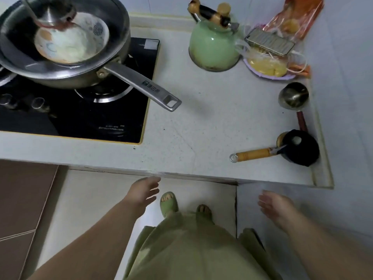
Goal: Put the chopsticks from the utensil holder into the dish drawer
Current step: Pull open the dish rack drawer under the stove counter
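Observation:
My left hand [144,190] hangs just below the counter's front edge [181,168], fingers spread and holding nothing. My right hand [275,206] is lower and to the right, in front of the white cabinet face [201,190], also with fingers apart and nothing in it. No chopsticks, utensil holder or dish drawer can be seen in the head view.
A steel pan [64,63] with a bowl and lid sits on the black gas hob [113,118], its handle [141,85] jutting right. A green kettle [214,45], bagged food [268,65], a steel ladle [293,96] and a small black pan [300,147] stand on the counter. My feet in green slippers [169,203] are below.

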